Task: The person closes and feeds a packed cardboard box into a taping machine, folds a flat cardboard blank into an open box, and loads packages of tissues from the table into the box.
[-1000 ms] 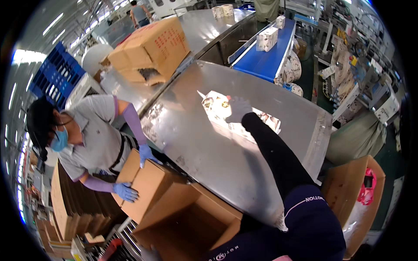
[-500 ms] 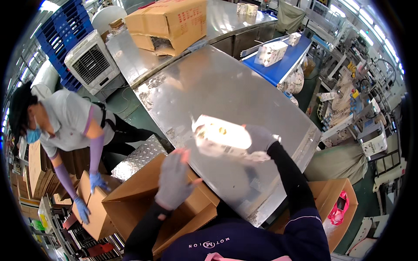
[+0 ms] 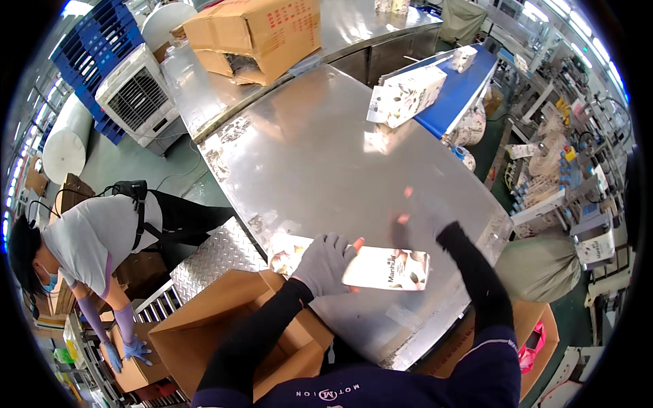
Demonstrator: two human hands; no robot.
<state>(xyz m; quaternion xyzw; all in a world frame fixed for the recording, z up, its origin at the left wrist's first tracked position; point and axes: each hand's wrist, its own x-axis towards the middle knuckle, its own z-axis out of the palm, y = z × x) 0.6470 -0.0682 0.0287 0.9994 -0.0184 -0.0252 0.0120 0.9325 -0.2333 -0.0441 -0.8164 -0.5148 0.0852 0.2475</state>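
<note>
A flat white printed package (image 3: 388, 269) lies low over the near edge of the steel table (image 3: 326, 149). My left hand (image 3: 325, 262), in a grey glove, grips the package's left end. My right hand (image 3: 413, 216), also in a grey glove with orange fingertips, is blurred just beyond the package's far edge, fingers spread and off it. Below my left forearm stands an open cardboard box (image 3: 218, 325).
A co-worker (image 3: 102, 238) in blue gloves bends over a carton (image 3: 136, 370) at the left. Another white package (image 3: 406, 95) stands on a blue conveyor (image 3: 462, 88). Big cartons (image 3: 255, 34), an air cooler (image 3: 136, 98), a grey-green sack (image 3: 541, 266).
The package came toward the table's near edge. My left hand rose from the box flap and took hold of it; my right hand let go. The co-worker bent lower.
</note>
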